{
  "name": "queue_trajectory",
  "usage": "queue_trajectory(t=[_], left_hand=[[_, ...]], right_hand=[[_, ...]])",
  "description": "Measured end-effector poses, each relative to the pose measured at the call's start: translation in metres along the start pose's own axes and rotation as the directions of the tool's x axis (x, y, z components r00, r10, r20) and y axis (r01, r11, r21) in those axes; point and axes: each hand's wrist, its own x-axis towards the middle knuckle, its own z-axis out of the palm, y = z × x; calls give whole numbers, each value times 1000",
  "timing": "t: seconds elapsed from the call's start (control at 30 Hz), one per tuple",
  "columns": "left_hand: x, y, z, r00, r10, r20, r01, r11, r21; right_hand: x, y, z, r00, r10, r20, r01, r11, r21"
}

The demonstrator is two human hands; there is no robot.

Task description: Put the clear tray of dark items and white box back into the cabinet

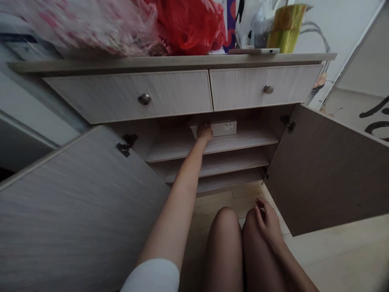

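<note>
My left arm reaches deep into an open cabinet. My left hand [204, 132] rests on the top shelf [243, 142], its fingers curled against a white box [224, 128] at the back; whether they grip it is hidden. A second pale object [193, 130] lies just left of the hand. My right hand [267, 221] lies flat on my right knee, fingers loosely apart and holding nothing.
Both cabinet doors stand open: the left door [75, 211] and the right door [325, 170]. Two drawers with round knobs [144, 99] [268, 89] are shut above. Red and pink plastic bags [188, 24] and a green-yellow bag [285, 26] sit on top. Two lower shelves [231, 164] show below.
</note>
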Motion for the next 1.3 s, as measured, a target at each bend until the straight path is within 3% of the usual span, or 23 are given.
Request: queue_trajectory(t=[0.3, 0.57, 0.83, 0.97, 1.1, 1.3], left_hand=[[-16, -9, -13, 999, 27, 46, -30, 998, 57], [-59, -17, -31, 999, 14, 51, -17, 997, 74], [-113, -43, -47, 999, 42, -1, -42, 994, 104], [-138, -58, -52, 998, 54, -31, -50, 990, 129], [-149, -72, -57, 997, 66, -40, -60, 989, 138], [-148, -80, -58, 996, 81, -29, -77, 990, 120]], right_hand=[[-5, 4, -2, 1000, 5, -5, -5, 1000, 27], [-7, 7, -6, 1000, 18, 15, -19, 998, 56], [6, -2, -8, 996, -45, 82, 30, 984, 173], [48, -22, -2, 989, -101, 103, 76, 971, 226], [121, -50, 25, 978, -170, 123, 122, 938, 325], [233, -99, 79, 980, -71, 184, -11, 912, 411]])
